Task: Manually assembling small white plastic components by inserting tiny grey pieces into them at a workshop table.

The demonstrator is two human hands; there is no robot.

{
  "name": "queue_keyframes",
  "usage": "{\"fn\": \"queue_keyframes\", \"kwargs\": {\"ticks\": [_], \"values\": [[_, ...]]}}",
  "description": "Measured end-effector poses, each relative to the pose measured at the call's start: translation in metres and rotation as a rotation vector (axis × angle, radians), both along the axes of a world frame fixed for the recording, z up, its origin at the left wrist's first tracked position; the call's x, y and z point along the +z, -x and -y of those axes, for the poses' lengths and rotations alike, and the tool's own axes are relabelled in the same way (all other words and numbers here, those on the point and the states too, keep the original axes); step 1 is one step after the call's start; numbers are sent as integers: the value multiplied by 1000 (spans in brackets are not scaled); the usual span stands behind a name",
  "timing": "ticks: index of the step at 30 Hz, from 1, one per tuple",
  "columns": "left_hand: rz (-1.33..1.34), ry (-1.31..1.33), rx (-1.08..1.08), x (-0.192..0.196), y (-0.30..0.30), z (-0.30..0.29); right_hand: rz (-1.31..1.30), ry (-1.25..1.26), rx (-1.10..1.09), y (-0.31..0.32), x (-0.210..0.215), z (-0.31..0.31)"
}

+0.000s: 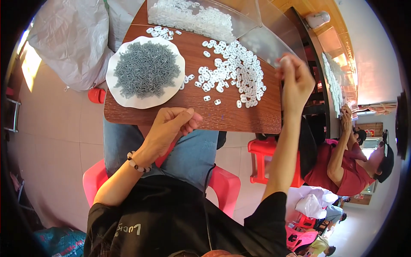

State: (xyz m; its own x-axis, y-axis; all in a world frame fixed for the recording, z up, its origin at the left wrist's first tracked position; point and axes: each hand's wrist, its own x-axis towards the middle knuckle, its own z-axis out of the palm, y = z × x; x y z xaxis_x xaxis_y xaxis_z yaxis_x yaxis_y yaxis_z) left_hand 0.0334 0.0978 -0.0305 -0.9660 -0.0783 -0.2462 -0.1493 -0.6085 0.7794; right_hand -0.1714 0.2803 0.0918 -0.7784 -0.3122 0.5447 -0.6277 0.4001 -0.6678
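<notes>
My left hand is at the table's near edge, its fingers curled and thumb pressed in; whatever it may hold is hidden. Raised over the table's right side, my right hand pinches a small white piece, partly covered by the fingers. Between the hands lies a loose spread of small white oval plastic pieces with two holes. Left of them, a white wavy-rimmed plate bears a heap of small grey screw-like pins.
A clear bin with more white pieces stands at the brown table's far side. A big white sack leans at the left. To the right are a red stool and a person in red working at another table.
</notes>
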Motion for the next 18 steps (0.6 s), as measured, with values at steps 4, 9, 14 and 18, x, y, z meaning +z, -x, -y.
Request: {"fn": "queue_keyframes", "kwargs": {"ticks": [4, 9, 14, 18], "values": [[3, -20, -3, -3, 2, -1, -109, -24, -105, 88, 29, -16], [33, -58, -24, -2, 2, 0, -173, -321, -378, 175, 19, -43], [58, -74, -30, -2, 2, 2, -155, -394, -374, 167, -4, -31], [53, -59, -38, -1, 5, 3, -248, -288, -230, 118, -15, -20]]}}
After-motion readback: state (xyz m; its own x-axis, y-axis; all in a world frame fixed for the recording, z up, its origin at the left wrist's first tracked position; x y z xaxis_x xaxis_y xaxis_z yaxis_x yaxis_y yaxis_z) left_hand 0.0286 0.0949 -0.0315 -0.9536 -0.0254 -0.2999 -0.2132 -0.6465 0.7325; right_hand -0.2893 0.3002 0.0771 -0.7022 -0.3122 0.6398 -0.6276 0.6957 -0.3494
